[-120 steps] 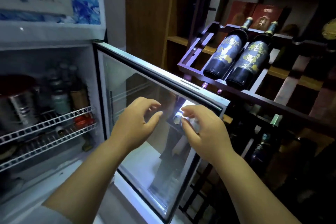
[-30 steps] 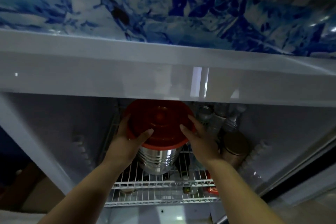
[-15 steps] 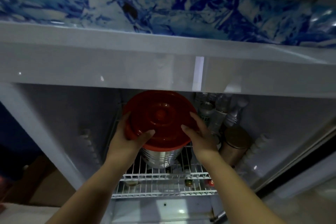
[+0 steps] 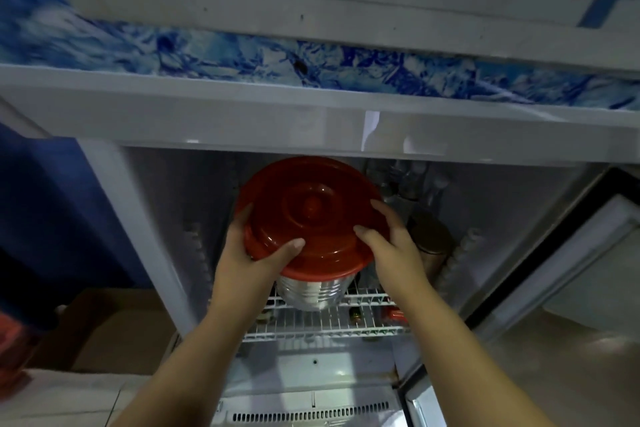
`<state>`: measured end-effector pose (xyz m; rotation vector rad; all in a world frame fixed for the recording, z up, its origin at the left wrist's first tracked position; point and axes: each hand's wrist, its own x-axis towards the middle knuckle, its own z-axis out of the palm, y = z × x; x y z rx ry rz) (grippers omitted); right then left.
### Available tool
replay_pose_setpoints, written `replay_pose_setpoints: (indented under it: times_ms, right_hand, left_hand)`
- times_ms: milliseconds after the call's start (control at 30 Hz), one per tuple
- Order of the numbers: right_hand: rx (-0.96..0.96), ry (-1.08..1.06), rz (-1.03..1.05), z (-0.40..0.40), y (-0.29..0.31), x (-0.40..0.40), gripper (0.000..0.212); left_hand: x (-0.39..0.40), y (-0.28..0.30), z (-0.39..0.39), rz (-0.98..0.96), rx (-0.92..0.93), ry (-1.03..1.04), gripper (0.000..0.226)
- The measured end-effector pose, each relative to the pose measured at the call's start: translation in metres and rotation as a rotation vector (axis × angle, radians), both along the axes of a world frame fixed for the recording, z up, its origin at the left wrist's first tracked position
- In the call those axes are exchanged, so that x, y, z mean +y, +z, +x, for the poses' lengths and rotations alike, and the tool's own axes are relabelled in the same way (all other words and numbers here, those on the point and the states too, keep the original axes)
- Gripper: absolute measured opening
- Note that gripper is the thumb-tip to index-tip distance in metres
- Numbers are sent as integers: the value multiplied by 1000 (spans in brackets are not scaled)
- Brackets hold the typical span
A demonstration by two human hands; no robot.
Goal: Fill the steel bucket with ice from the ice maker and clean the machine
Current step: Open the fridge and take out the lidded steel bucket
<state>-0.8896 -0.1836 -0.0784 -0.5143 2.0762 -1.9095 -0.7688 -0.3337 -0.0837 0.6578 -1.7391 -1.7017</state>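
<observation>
Both hands are on the steel bucket point(image 4: 313, 291) inside the open cooler, just above the white wire shelf point(image 4: 329, 324). The left hand point(image 4: 249, 256) wraps the near-left rim of the red lid point(image 4: 308, 215), thumb pressed on top and fingers curled out of sight around the side. The right hand point(image 4: 391, 246) clamps the right edge, thumb and 1 finger spread across the lid.

The grip is mostly on the lid, and that is the risk as I judge it: if the lid is loose, the bucket could drop away. Better to slide the fingers lower onto the ribbed steel wall, keep it level, and draw it straight out under the cabinet's low front edge point(image 4: 311, 121).

The lid hides whatever the bucket contains. To its right stand a brown-capped jar point(image 4: 431, 236) and clear bottles point(image 4: 412, 180), contents unreadable in the dim light.
</observation>
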Motion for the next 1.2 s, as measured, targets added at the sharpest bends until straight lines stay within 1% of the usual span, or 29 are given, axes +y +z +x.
replay_pose_setpoints:
  times_ms: [233,367,500,733,833,1033,1200]
  right_hand:
    - [-11,-48,53,57,18,18,45]
    - [-12,-67,60,94,26,27,45]
    - [-1,-89,81,132,33,36,47]
    - [9,-105,67,198,39,37,44]
    - [27,-104,75,219,40,37,42]
    - [72,-57,103,253,44,37,44]
    - [95,40,119,279,49,41,42]
  left_hand:
    - [16,16,50,26,-27,-59,86]
    - [21,24,84,32,-54,-99,96]
    - [25,31,120,-6,-69,-104,91]
    - [29,36,185,-17,-46,-68,85]
    - [29,37,208,-9,-27,-62,87]
    - [33,32,256,6,-54,-37,92]
    - [43,35,291,-2,-42,74,91]
